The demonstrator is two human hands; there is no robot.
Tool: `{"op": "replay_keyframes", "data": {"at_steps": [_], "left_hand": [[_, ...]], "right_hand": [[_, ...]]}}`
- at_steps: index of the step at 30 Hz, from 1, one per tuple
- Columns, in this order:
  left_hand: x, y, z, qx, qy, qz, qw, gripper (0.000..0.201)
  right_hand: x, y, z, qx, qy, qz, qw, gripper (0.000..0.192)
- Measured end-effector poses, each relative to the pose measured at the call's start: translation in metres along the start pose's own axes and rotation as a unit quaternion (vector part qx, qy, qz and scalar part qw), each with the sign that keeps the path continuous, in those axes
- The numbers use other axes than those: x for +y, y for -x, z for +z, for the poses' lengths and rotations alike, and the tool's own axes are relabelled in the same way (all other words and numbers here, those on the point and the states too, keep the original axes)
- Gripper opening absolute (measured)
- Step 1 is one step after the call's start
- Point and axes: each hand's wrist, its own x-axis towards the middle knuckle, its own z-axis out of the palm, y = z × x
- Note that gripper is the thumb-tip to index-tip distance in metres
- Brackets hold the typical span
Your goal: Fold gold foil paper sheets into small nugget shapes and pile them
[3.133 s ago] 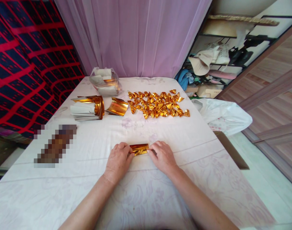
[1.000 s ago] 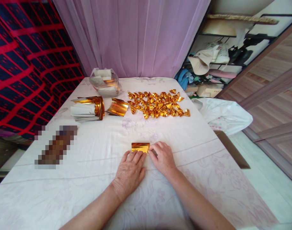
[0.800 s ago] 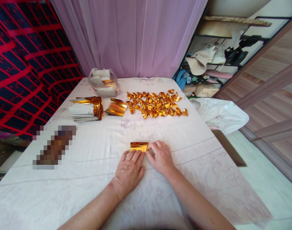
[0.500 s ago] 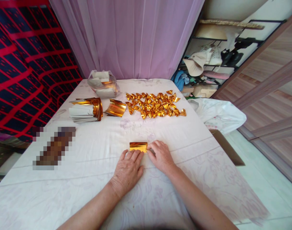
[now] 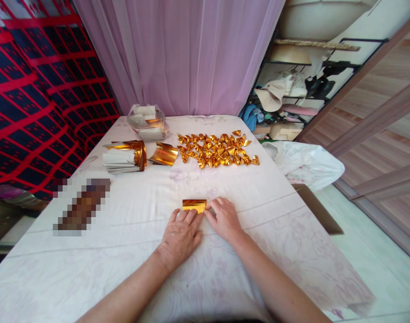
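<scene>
A small rectangle of shiny gold foil paper (image 5: pixel 194 204) lies on the cloth-covered table, its near edge partly covered by fingers. My left hand (image 5: pixel 181 231) rests flat, fingertips pressing on the paper's near left part. Thumb and fingers of my right hand (image 5: pixel 223 217) pinch the paper's right edge near the corner. Farther off, many folded gold foil pieces (image 5: pixel 218 150) lie spread in rows. To their left are a curved gold sheet (image 5: pixel 164 154) and a thick stack of gold-and-white paper (image 5: pixel 120 157).
Behind the stack sits a clear plastic bag (image 5: pixel 147 122) of more paper. A blurred-out dark item (image 5: pixel 85 204) lies at the table's left. Right of the table are a white plastic bag (image 5: pixel 308 161), a cardboard piece (image 5: pixel 317 208) and a loaded shelf (image 5: pixel 292 89). A purple curtain (image 5: pixel 178 54) hangs behind.
The view has shifted slightly. My right thumb and fingers have moved a little at the paper's right corner; the left hand stays pressed on it.
</scene>
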Motion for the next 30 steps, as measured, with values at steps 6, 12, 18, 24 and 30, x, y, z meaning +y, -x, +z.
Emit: {"op": "replay_keyframes", "data": {"at_steps": [6,12,18,24,30], "left_hand": [[-0.007,0.009,0.002,0.013,-0.022,0.014,1.000,0.038],[-0.019,0.022,0.006,0.041,-0.029,0.015,0.999,0.037],[-0.024,0.028,0.005,0.058,-0.025,0.003,0.998,0.036],[-0.025,0.027,-0.002,0.046,-0.014,-0.015,0.999,0.033],[-0.022,0.022,-0.005,0.035,-0.005,-0.023,0.999,0.035]], "right_hand": [[0.001,0.000,0.000,0.010,0.000,-0.008,1.000,0.003],[0.001,0.001,0.001,0.018,0.003,-0.011,1.000,0.005],[0.003,0.002,0.002,0.019,-0.002,-0.012,1.000,0.006],[-0.004,0.000,-0.001,0.017,0.021,0.007,1.000,0.007],[-0.024,-0.004,-0.004,0.020,0.093,0.049,0.994,0.022]]}}
